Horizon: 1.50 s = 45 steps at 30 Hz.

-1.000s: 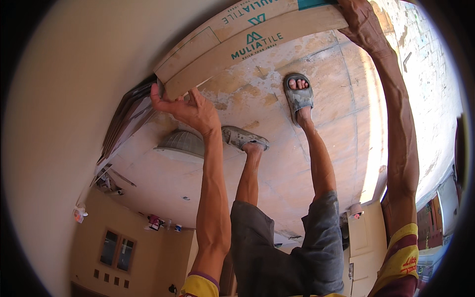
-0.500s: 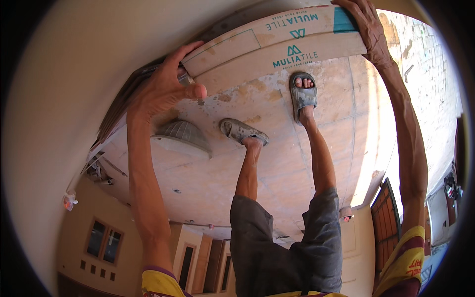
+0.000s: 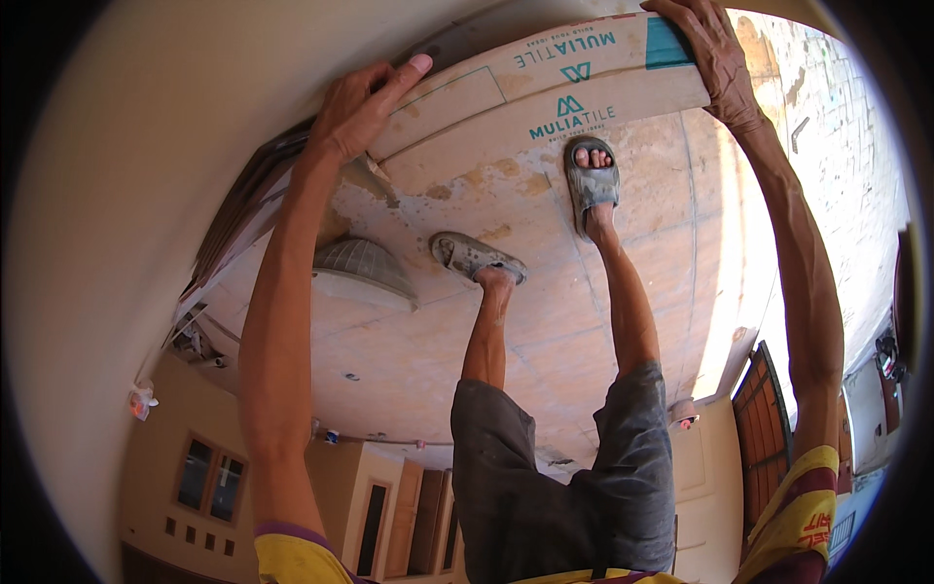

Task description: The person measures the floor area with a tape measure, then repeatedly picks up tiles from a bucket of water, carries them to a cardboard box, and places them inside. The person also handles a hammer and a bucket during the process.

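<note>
Head view. Left hand [image 3: 362, 109] is gripping the left end of a long tan carton [image 3: 467, 127], one digit lying along the far edge; the other fingertips are mostly hiding behind the corner. Right hand [image 3: 717, 63] is gripping the opposite end, fingers bending over the teal corner patch; thumb not showing clearly. Carton is spanning the gap between both grips, teal print facing up toward the wearer. Cannot tell whether its far side is resting on anything.

Just beside the left grip, on its outer side, dark flat panels [image 3: 233, 214] are leaning in a row near the pale wall [image 3: 146, 204]. Nearer the body than that grip, a grey ribbed dome-shaped object [image 3: 362, 261] is sitting on the stained floor [image 3: 642, 268]. Between the two grips, toward the body, two grey sandals [image 3: 593, 190] are standing apart, a foot filling each.
</note>
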Available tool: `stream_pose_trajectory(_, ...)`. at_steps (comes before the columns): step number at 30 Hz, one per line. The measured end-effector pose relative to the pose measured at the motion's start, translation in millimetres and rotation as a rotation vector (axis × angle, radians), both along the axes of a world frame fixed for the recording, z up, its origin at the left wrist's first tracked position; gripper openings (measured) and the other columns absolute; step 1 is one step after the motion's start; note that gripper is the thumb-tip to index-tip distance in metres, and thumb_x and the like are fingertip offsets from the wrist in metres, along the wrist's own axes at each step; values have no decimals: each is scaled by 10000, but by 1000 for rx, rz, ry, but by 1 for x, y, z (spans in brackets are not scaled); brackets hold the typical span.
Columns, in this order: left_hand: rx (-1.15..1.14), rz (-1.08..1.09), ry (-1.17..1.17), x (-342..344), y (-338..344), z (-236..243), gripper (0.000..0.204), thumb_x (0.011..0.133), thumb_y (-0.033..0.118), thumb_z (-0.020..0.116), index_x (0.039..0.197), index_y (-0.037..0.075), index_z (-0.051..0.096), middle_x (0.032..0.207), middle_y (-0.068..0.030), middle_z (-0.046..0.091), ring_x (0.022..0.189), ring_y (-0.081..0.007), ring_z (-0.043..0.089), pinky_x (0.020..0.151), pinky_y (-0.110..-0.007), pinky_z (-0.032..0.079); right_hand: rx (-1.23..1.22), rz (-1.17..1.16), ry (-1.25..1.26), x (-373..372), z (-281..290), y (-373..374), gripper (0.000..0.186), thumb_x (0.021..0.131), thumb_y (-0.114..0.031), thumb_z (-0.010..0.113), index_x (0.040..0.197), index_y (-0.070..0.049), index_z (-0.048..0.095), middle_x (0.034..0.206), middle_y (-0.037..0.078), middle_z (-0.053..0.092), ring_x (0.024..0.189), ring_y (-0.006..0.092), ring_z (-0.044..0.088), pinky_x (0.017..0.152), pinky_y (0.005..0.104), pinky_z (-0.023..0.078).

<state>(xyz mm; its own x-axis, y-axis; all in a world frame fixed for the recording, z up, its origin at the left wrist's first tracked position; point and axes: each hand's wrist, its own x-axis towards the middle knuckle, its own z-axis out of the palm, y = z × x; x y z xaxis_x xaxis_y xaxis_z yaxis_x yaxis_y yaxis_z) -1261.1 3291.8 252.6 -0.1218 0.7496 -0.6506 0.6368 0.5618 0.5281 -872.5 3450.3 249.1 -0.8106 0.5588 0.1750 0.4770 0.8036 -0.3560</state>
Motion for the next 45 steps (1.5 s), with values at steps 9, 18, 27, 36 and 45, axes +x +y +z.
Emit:
stream_pose_trajectory(9,-137,-42,-141,9,15,10,792,788,816,652,956,49,760,816,-83,688,795,-219,666,777,-344,527,0,28,39,4,-1,1,447,803,-249,706,1204,-93,585,1136,169,557,1057,381,555,919,478,476)
stream_pose_trajectory(18,-92,-325,-33,22,17,15,813,655,696,865,1057,10,693,943,-102,687,947,-210,664,850,-365,536,-35,-28,-21,8,6,-11,420,833,-238,683,1217,-88,601,1160,162,563,1084,375,556,960,479,468)
stream_pose_trajectory(27,-14,-59,-191,27,21,23,621,670,555,928,935,56,670,872,-68,721,793,-146,687,776,-318,562,-38,-27,5,5,5,-7,493,845,-229,679,1299,-78,565,1215,183,553,1146,397,534,1006,476,465)
stream_pose_trajectory(36,-84,-121,41,30,35,52,523,729,470,916,915,48,670,873,-86,742,775,-151,706,775,-312,570,-92,-15,-39,-5,2,4,477,849,-244,661,1278,-69,550,1177,179,563,1135,378,540,987,471,462)
stream_pose_trajectory(45,-83,615,-452,-7,5,141,580,946,512,665,1263,26,641,1203,-178,702,1061,-256,693,931,-377,565,-139,106,214,-42,-32,36,692,756,-480,728,1241,-27,534,1098,194,575,1040,392,560,895,474,456)
